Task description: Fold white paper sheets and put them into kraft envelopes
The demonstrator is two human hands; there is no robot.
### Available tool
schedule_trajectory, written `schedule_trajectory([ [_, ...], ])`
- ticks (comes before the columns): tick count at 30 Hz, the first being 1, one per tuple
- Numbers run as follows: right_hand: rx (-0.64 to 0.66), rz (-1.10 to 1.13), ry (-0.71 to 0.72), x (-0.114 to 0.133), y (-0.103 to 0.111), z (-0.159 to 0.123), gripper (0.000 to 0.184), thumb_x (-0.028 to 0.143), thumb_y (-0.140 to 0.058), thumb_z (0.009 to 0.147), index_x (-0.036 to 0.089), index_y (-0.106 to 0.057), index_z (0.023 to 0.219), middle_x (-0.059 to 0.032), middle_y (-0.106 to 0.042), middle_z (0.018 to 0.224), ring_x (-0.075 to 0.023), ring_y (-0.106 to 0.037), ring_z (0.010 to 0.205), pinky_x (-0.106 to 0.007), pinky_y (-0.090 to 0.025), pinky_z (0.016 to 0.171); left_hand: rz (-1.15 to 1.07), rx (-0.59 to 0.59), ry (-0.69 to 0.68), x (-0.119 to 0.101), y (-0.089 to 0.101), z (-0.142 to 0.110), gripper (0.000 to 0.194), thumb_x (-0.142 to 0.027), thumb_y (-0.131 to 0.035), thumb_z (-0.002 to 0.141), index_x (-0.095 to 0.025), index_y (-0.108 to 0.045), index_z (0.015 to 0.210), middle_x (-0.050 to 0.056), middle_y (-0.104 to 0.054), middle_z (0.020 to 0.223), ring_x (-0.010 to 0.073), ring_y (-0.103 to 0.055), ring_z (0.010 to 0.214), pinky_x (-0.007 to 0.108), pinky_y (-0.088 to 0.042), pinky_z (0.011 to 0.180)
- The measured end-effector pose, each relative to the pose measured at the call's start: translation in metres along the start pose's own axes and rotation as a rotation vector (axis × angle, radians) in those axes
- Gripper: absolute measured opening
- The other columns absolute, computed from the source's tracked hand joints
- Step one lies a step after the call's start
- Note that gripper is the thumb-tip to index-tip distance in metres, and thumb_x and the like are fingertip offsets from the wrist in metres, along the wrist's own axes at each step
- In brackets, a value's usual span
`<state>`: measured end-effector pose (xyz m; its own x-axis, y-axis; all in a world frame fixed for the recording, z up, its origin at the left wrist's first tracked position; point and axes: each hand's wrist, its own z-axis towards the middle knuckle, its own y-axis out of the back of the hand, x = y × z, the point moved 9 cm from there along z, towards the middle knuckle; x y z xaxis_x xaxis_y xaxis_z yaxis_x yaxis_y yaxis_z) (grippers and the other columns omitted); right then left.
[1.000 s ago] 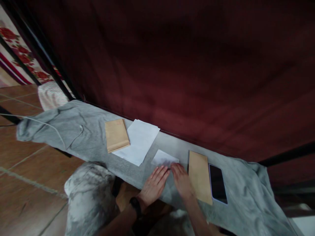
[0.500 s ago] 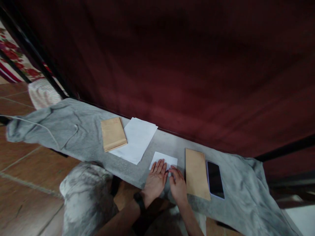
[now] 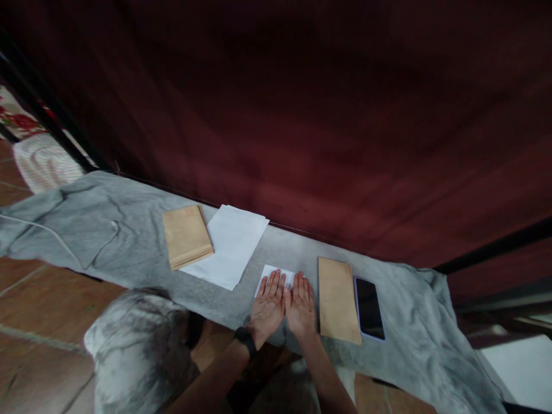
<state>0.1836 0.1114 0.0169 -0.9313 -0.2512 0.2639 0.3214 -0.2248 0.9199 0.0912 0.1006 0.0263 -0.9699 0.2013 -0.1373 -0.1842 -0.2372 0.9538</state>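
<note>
A small piece of white paper [image 3: 268, 270] lies on the grey cloth, mostly covered by my hands. My left hand [image 3: 268, 302], with a dark band at the wrist, presses flat on its left part. Beside it my right hand [image 3: 301, 303] rests flat on the right part, fingers stretched out and thumbs nearly touching. Just right of my right hand is a brown paper envelope [image 3: 338, 299]. Larger white sheets [image 3: 235, 244] lie to the left, partly under a stack of brown envelopes [image 3: 186, 234].
A phone [image 3: 370, 309] lies right of the single envelope. The grey cloth [image 3: 129, 218] covers a narrow bench, with a white cable [image 3: 47, 230] at its left. A dark red curtain [image 3: 276, 144] hangs along the back edge.
My right hand has gone from bent fingers at the paper's edge to lying flat on it beside my left hand. The view has shifted slightly to the right.
</note>
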Motion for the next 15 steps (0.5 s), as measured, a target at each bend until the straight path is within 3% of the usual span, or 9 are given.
schedule_trajectory([
  [10, -0.098, -0.041, -0.004, -0.001, 0.004, -0.007, 0.063, 0.043, -0.031, 0.104, 0.005, -0.026, 0.154, -0.0208, -0.030, 0.158, -0.0312, -0.030, 0.146, -0.051, -0.030, 0.117, 0.017, 0.014, 0.056, 0.030, 0.016, 0.003, 0.059, -0.035, -0.032, 0.099, -0.007, -0.034, 0.151, 0.013, -0.037, 0.156, 0.0227, -0.024, 0.149, 0.043, -0.022, 0.122],
  [15, -0.145, -0.057, 0.036, 0.008, 0.017, -0.029, 0.067, 0.043, -0.035, 0.103, 0.004, -0.020, 0.155, -0.0232, -0.032, 0.156, -0.0332, -0.034, 0.144, -0.053, -0.034, 0.115, 0.031, 0.010, 0.054, 0.032, 0.014, 0.002, 0.059, -0.037, -0.033, 0.100, -0.007, -0.034, 0.151, 0.013, -0.036, 0.157, 0.0227, -0.023, 0.150, 0.043, -0.022, 0.123],
])
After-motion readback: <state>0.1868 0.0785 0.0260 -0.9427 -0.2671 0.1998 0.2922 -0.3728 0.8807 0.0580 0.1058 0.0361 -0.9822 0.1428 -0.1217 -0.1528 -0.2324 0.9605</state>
